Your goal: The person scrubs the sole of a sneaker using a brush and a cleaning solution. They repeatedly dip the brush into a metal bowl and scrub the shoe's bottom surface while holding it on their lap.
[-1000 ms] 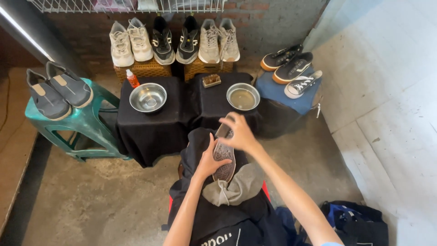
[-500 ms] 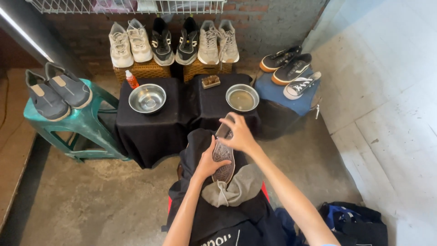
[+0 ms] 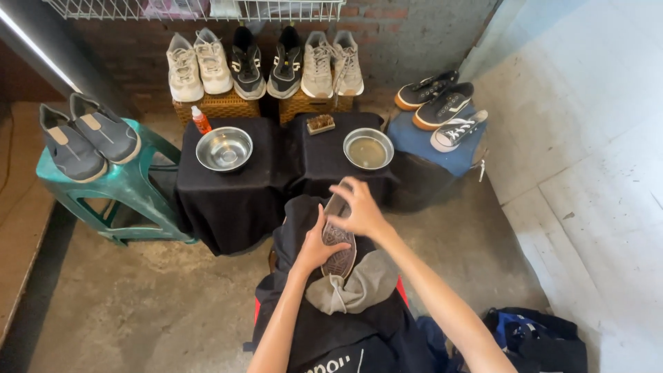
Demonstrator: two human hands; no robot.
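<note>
Both hands grip a shoe (image 3: pixel 338 238) turned sole-up at the middle of the view, over a grey cloth (image 3: pixel 359 287) on the person's lap. The left hand (image 3: pixel 314 249) cups the shoe's side from 9 o'clock, fingers curled round it; the right hand (image 3: pixel 359 211) clasps the toe end from 1 o'clock, fingers bent over the sole. At 12 o'clock stands a black-draped counter (image 3: pixel 276 179) bearing an empty steel bowl (image 3: pixel 224 148), a second bowl (image 3: pixel 368 148) with murky liquid, a small brush (image 3: pixel 320 123) and an orange bottle (image 3: pixel 201 120). Beyond, six sneakers (image 3: pixel 266 62) line the wall. A green stool (image 3: pixel 117 186) at 9 o'clock carries two grey shoes (image 3: pixel 86 135)
</note>
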